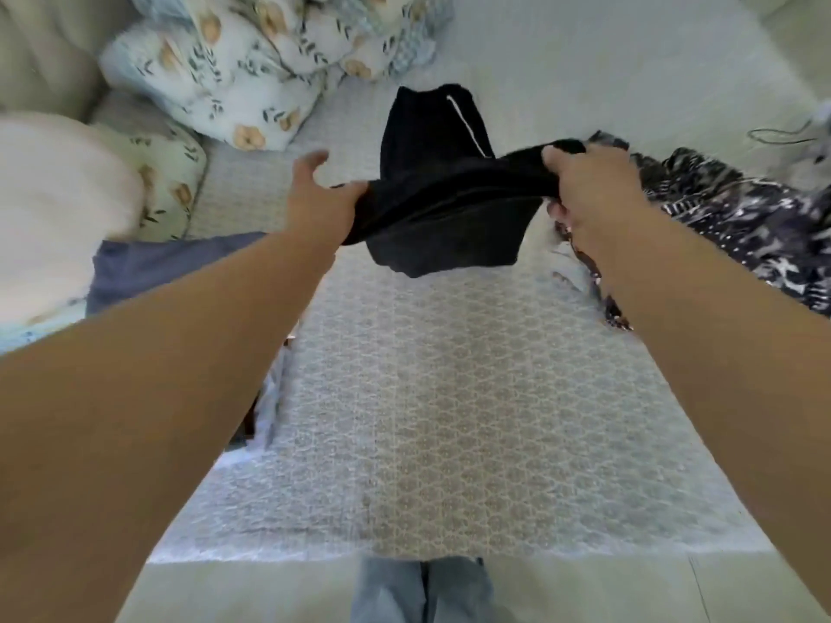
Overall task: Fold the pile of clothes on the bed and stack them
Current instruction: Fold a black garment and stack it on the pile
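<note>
Both hands — left hand [321, 204] and right hand [589, 188] — grip black shorts [443, 204] mid-frame above the bed [449, 397]; the left's thumb-side pinch looks loose — that edge could slip.

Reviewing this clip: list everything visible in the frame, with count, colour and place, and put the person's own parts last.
black garment: one, black with a white stripe, held up over the bed's middle between both hands.
patterned clothes: a heap, count unclear, dark navy and white, on the bed at right.
blue cloth: one, slate blue, on the bed at left.
floral pillows: several, white with tan flowers, at the head of the bed.
bedspread: one, pale grey, lattice pattern.
jeans: light blue, bottom centre, on the person's legs.
left hand: grips the garment's left edge.
right hand: grips the garment's right edge.
</note>
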